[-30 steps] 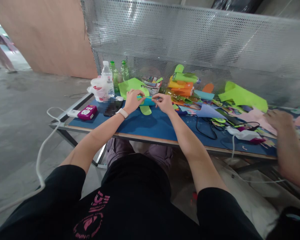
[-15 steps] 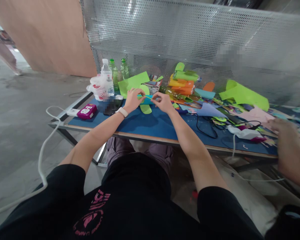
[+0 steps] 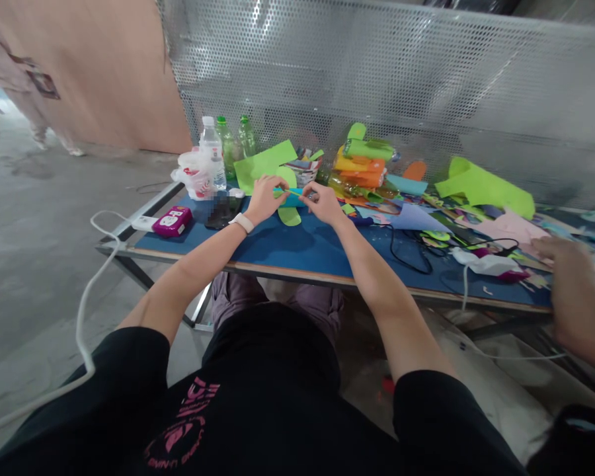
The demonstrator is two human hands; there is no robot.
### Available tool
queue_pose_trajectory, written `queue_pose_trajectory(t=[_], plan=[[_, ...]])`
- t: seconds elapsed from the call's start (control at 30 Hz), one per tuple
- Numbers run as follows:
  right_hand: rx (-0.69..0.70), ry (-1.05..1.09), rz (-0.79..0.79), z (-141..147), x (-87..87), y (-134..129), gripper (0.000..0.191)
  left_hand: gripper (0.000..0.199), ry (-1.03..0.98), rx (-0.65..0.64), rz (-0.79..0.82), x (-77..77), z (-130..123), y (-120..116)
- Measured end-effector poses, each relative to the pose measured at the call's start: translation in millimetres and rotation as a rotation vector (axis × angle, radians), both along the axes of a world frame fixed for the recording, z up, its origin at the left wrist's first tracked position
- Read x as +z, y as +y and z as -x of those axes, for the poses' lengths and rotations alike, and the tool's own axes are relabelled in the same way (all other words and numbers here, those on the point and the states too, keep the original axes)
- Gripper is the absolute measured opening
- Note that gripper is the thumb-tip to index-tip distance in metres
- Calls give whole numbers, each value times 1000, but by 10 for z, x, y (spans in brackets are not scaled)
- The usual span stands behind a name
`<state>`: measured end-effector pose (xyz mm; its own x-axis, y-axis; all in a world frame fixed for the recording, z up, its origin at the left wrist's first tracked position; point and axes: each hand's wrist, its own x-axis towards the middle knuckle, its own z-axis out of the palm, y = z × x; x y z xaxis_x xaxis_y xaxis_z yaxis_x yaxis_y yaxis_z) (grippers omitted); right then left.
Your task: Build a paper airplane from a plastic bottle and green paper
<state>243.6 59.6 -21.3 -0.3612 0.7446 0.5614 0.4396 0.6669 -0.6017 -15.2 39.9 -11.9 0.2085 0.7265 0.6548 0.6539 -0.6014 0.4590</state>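
Observation:
My left hand (image 3: 266, 196) and my right hand (image 3: 322, 200) meet over the blue tabletop, fingers pinched. Between them runs a thin yellow strip (image 3: 292, 193), with one end in each hand. Just beneath lies a light-blue rolled piece (image 3: 294, 201), partly hidden by my fingers. Rounded green flaps stick out from it, one toward me (image 3: 289, 217) and one away (image 3: 286, 174). Behind my left hand stands a larger green sheet (image 3: 265, 162).
Left: a purple-and-white package (image 3: 172, 221), a dark phone-like item (image 3: 223, 210), a plastic bag (image 3: 194, 173) and bottles (image 3: 209, 152). Right: orange-wrapped bottles (image 3: 361, 168), paper scraps (image 3: 510, 228), a black cable (image 3: 410, 268) and another person's hand (image 3: 555, 250). A perforated metal panel (image 3: 317, 59) rises behind.
My hands and the yellow strip stay almost in place. The person in the left background has moved to the right.

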Motion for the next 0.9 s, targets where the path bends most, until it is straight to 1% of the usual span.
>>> queue_pose_trajectory(t=[0.17, 0.27, 0.43, 0.53, 0.6, 0.8, 0.9], plan=[[8, 4, 6, -15, -10, 13, 63, 12, 7, -24, 1, -9, -3, 10], [10, 15, 3, -13, -15, 17, 63, 13, 21, -43, 9, -5, -2, 8], [26, 10, 18, 18, -18, 11, 75, 14, 61, -84, 16, -14, -9, -5], [31, 18, 32, 32, -16, 7, 83, 14, 76, -86, 19, -30, -13, 6], [32, 21, 40, 33, -15, 8, 85, 14, 77, -83, 14, -39, -15, 18], [44, 5, 49, 18, -27, 17, 75, 17, 88, -73, 40, -38, -25, 24], [54, 1, 48, 16, -29, 10, 70, 13, 89, -61, 54, -29, -26, 9]])
